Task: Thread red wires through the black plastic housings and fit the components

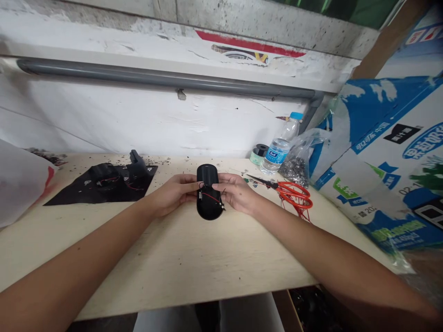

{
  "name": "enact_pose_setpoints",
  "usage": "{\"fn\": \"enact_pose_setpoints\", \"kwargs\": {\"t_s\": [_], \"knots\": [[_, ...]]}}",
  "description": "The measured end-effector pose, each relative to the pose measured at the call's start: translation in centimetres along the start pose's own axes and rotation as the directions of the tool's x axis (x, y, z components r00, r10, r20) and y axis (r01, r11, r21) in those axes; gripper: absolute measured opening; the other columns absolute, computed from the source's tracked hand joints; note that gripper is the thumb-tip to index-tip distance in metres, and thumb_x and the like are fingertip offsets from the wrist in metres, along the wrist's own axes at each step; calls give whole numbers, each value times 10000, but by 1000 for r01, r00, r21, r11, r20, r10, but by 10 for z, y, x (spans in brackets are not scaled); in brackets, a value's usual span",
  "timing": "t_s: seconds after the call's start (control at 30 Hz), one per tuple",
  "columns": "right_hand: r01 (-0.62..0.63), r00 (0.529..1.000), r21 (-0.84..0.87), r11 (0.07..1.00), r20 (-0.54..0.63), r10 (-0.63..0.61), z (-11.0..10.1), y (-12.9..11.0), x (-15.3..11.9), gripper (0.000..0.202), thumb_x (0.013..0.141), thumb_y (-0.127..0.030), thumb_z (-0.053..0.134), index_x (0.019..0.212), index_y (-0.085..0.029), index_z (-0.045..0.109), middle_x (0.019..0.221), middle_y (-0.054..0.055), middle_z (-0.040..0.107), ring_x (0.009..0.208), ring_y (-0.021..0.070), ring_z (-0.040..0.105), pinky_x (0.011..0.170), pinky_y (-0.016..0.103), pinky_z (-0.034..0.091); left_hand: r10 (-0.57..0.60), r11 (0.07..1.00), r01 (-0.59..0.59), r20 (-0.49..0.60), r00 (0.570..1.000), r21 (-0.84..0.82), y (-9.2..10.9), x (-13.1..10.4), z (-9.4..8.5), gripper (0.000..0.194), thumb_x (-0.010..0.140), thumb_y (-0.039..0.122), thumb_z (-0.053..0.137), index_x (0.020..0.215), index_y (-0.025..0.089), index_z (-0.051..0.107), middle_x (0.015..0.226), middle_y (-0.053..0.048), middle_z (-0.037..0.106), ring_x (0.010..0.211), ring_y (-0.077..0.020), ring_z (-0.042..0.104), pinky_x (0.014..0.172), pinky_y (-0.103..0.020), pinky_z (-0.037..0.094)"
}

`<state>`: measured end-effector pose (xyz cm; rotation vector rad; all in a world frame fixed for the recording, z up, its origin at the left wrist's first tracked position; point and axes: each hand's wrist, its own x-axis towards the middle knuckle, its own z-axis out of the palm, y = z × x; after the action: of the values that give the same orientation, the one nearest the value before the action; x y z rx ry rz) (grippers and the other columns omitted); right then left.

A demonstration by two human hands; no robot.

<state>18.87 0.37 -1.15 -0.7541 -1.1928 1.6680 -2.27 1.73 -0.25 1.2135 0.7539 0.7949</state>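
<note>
A black oval plastic housing (209, 210) with thin red and black wires across its face is held between both hands, over the middle of the table. My left hand (176, 191) grips its left side, thumb on the front edge. From the other side, my right hand (237, 191) holds it with the thumb near the wires. A small white connector (200, 195) shows on the housing's left. The wires' loose ends stick out by the right fingers. The fingers behind the housing are partly hidden.
Black plastic parts with red wires (104, 177) lie on a black sheet (69, 196) at left. Red-handled scissors (294, 193), a water bottle (277, 152), a tape roll (259, 152) and a bag of small metal parts (297, 166) sit at right. A large carton (374, 138) borders the table (166, 267).
</note>
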Motion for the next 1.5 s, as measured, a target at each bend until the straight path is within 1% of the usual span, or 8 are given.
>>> {"fn": "enact_pose_setpoints", "kwargs": {"t_s": [0.17, 0.37, 0.5, 0.7, 0.93, 1.07, 1.2, 1.5], "knots": [[0, 1000, -54, 999, 25, 2, 1, 0, -1, 370, 672, -276, 862, 1005, -196, 722, 1027, 59, 716, 813, 173, 682, 662, 286, 579, 22, 1000, -23, 51, 998, 18, -1, 0, -3, 241, 785, 258, 798, 992, 147, 746, 1021, -105, 736, 950, -209, 691, 939, -383, 535], [57, 998, -90, 994, 29, -55, 5, 4, 0, 339, 643, -245, 882, 944, -200, 733, 977, 31, 720, 820, 154, 672, 791, 307, 574, 78, 995, -82, 68, 995, 55, -2, 1, -2, 239, 762, 268, 812, 959, 152, 741, 979, -94, 734, 908, -199, 684, 916, -387, 534], [64, 998, -87, 994, 26, -62, 6, 4, 0, 307, 641, -266, 885, 898, -191, 735, 915, 28, 721, 785, 154, 664, 780, 306, 567, 106, 991, -113, 99, 989, 77, -2, 0, 0, 216, 759, 273, 812, 928, 154, 748, 935, -85, 737, 873, -193, 683, 891, -372, 538], [61, 998, -100, 993, 18, -60, 4, 4, 0, 298, 630, -275, 890, 863, -187, 727, 868, 22, 701, 742, 148, 648, 704, 282, 554, 85, 992, -98, 154, 984, 75, -3, 0, -2, 210, 778, 264, 795, 955, 160, 754, 958, -93, 746, 892, -197, 692, 920, -383, 526], [56, 998, -108, 993, 19, -54, 3, 5, 1, 343, 598, -276, 906, 873, -177, 725, 893, 27, 713, 770, 150, 663, 752, 295, 559, 54, 993, -64, 107, 993, 95, -2, 0, -1, 196, 733, 267, 819, 869, 154, 736, 897, -74, 736, 870, -195, 685, 898, -382, 528], [69, 998, -114, 991, 12, -68, 3, 4, 1, 312, 606, -278, 902, 849, -176, 735, 874, 30, 721, 749, 150, 662, 743, 300, 558, 123, 961, -137, 70, 990, 239, 0, 0, 1, 173, 748, 290, 804, 831, 157, 731, 860, -55, 727, 807, -178, 664, 816, -335, 520], [59, 998, -81, 995, 10, -58, 6, 3, 0, 312, 599, -272, 902, 851, -173, 746, 867, 25, 727, 740, 142, 664, 727, 283, 553, 162, 930, -168, 46, 986, 327, 1, -2, 4, 172, 773, 312, 779, 837, 159, 732, 863, -57, 725, 810, -182, 658, 806, -330, 513], [49, 999, -107, 993, -15, -51, 5, 3, 0, 316, 591, -287, 905, 843, -168, 755, 800, 14, 725, 688, 133, 654, 662, 266, 535, 166, 938, -173, 46, 985, 302, -5, 0, 2, 183, 781, 318, 780, 875, 165, 740, 890, -58, 734, 840, -191, 675, 836, -351, 531]]}}
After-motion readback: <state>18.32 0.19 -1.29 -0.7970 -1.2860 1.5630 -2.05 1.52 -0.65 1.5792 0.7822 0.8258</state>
